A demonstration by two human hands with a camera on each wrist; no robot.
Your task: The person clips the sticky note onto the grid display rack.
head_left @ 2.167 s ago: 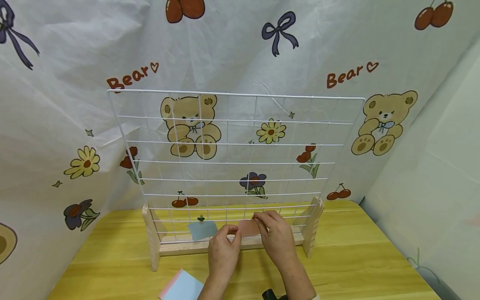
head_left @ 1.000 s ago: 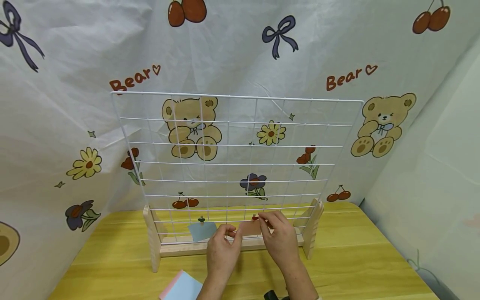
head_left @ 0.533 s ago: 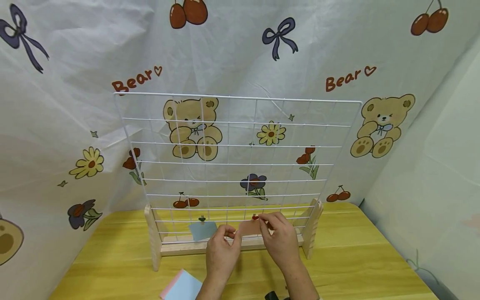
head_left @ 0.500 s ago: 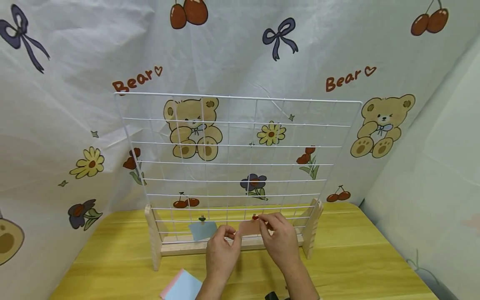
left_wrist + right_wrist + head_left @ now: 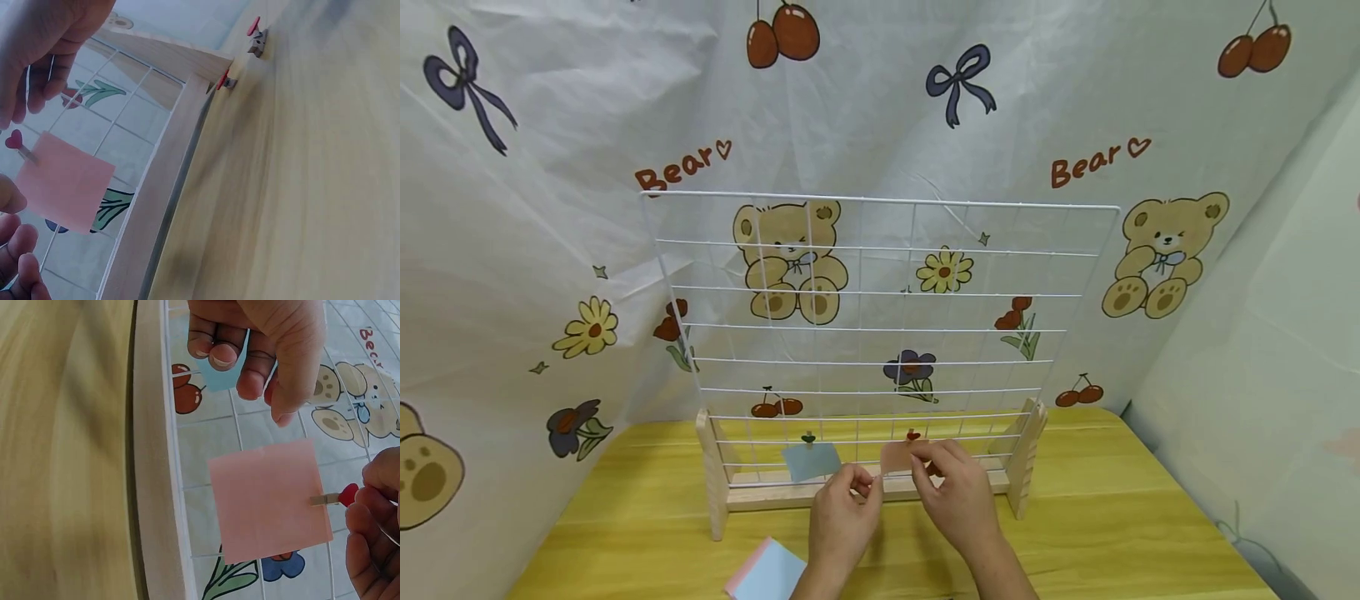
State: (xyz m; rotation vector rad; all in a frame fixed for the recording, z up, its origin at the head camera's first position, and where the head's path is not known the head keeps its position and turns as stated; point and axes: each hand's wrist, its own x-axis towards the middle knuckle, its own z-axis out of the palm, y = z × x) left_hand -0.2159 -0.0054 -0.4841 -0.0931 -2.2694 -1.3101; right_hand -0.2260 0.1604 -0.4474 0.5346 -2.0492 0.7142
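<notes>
A pink square note (image 5: 895,457) hangs on the white wire grid (image 5: 883,363) by a small wooden clothespin (image 5: 326,499) with a red heart. My right hand (image 5: 958,492) is at the note's right side in the head view, fingers loosely bent; its fingertips lie close to the red heart in the right wrist view. My left hand (image 5: 844,521) hovers just left of the pink note, thumb and fingers relaxed, with nothing between them. Left of it, a blue note (image 5: 812,462) hangs from a clothespin with a dark green top (image 5: 808,437).
Wooden feet (image 5: 713,475) and a wooden base bar (image 5: 775,497) hold the grid upright on the yellow wood-grain table (image 5: 1105,508). Pink and light-blue paper sheets (image 5: 771,571) lie at the front. Two more red-topped clothespins (image 5: 256,40) lie on the table. A bear-print cloth (image 5: 865,125) hangs behind.
Both hands have drawn back slightly from the pink note, the right one moving down off the clothespin, whose red heart now shows fully. The head view has shifted slightly.
</notes>
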